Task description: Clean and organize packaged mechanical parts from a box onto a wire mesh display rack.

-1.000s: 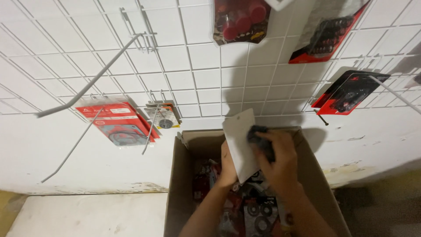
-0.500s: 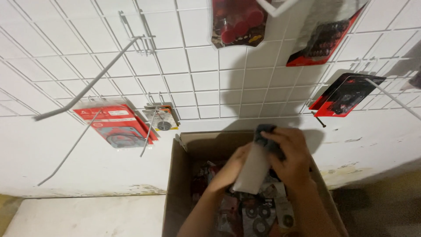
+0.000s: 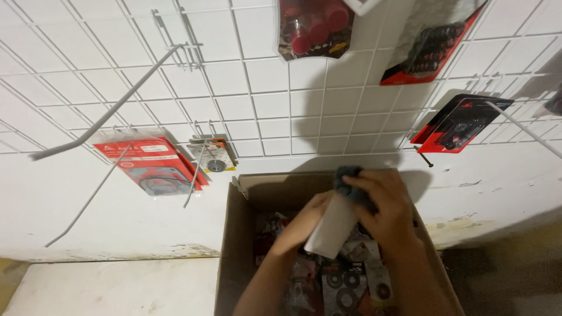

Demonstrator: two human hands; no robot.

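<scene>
A white wire grid panel (image 3: 246,99) is covering the wall and taking up most of the view. Five packaged items are hanging on it: two along the top, a pack of red parts (image 3: 313,26) and a red-edged pack of dark parts (image 3: 427,50); one red-and-black pack (image 3: 459,123) at the right; one flat red card pack (image 3: 155,167) at the lower left; and one small pack holding a round disc (image 3: 215,159) just beside it. At least four long bare white hooks (image 3: 105,117) are sticking out from the grid, three on the left and one on the right.

Below the grid, one open cardboard box (image 3: 234,257) is standing against the wall, and loose packs of black rings and washers (image 3: 345,281) are lying in a heap inside it; their number cannot be told.

Both hands are working over the box. The left hand (image 3: 307,222) is curling closed around the lower part of one white card-backed pack (image 3: 333,228), which is tilting above the heap. The right hand (image 3: 386,205) is gripping the same pack from the other side, its fingers closing over the dark part (image 3: 346,177) at the upper end.
</scene>
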